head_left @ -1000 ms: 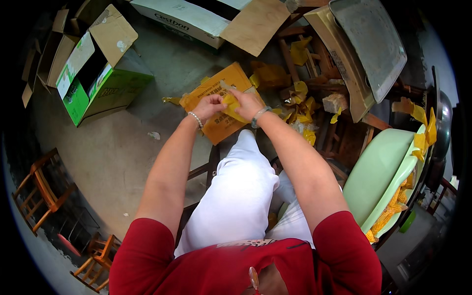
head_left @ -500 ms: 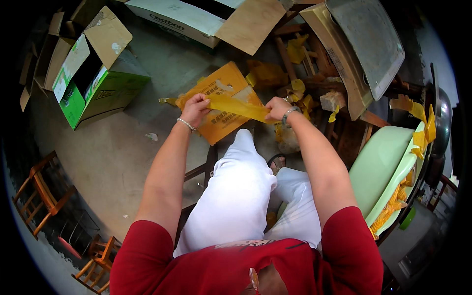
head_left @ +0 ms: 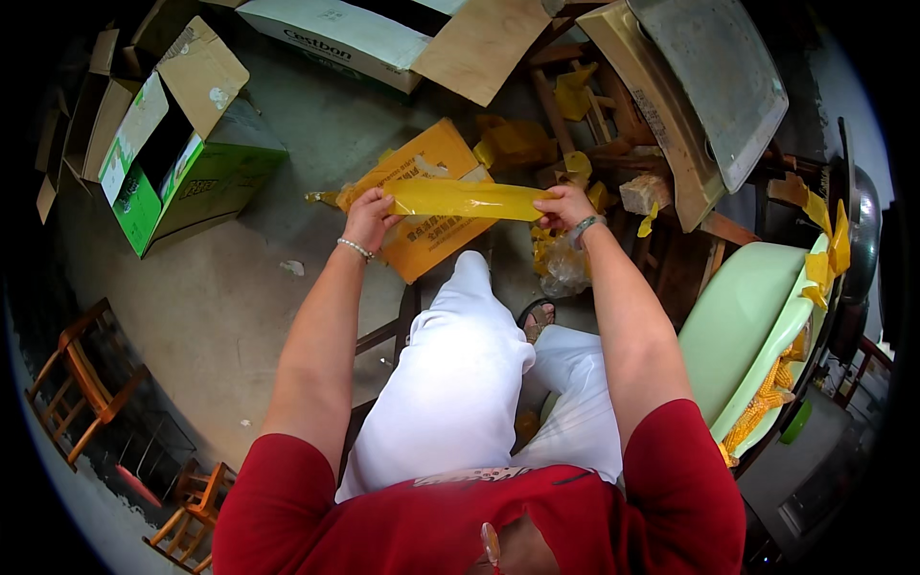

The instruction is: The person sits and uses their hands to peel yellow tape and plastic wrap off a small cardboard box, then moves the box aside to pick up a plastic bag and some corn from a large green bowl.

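Note:
Between my hands a strip of yellow packing tape [head_left: 470, 199] is stretched out flat, roughly level from left to right. My left hand [head_left: 368, 218] pinches its left end, thumb and fingers closed. At the right end my right hand [head_left: 565, 208] grips the tape in the same way. Beneath the strip lies an orange-yellow cardboard box [head_left: 436, 244], partly covered by the tape and my left hand. Crumpled yellow tape [head_left: 328, 197] sticks out past the box's left corner.
Left stands an open green carton [head_left: 206, 182]; a white carton [head_left: 345, 43] is at the back. A metal-topped scale [head_left: 709, 86] is at far right. Near it, a pale green basin [head_left: 743, 307] has corn cobs [head_left: 771, 393] beside it. Small wooden chairs [head_left: 86, 379] stand lower left.
My right hand has moved right and turned, and my left hand has shifted slightly left. The tape between them is now longer, flatter and more level.

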Available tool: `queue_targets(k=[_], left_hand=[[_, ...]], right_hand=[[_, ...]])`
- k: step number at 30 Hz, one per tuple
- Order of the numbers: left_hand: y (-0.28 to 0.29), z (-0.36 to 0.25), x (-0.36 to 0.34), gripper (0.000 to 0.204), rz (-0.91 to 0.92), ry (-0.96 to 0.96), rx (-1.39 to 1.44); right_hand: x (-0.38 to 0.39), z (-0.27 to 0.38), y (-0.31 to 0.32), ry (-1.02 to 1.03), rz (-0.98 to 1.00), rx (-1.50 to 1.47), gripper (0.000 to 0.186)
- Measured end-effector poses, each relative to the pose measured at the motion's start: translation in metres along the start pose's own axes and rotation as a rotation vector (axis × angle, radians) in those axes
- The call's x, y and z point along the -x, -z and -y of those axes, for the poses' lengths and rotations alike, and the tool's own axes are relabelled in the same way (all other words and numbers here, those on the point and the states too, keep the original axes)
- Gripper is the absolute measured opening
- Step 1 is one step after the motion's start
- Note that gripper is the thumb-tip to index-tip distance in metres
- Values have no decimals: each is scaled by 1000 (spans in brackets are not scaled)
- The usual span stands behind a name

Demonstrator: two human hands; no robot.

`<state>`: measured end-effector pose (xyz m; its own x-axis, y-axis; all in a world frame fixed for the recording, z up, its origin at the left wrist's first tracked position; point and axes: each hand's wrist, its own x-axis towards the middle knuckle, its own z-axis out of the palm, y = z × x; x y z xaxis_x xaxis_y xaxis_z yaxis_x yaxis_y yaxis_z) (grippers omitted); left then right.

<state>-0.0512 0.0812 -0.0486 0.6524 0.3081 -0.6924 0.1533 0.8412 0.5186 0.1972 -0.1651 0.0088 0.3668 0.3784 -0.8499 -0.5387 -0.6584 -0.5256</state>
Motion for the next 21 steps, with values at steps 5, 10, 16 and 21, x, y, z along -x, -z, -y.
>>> queue_targets(k=[5,10,16,21], left_hand=[[0,2,1,4,-14,-11,45],[3,3,-1,3,-33,-11,32],[4,4,3,3,1,-31,64],[13,6,0,2,23,-38,79]], right_hand=[[8,-14,10,17,8,-259,11],[8,-19,10,44,29,-355,10],[8,-18,5,78,-119,-287,11],[5,-17,1,116,-24,-424,12]])
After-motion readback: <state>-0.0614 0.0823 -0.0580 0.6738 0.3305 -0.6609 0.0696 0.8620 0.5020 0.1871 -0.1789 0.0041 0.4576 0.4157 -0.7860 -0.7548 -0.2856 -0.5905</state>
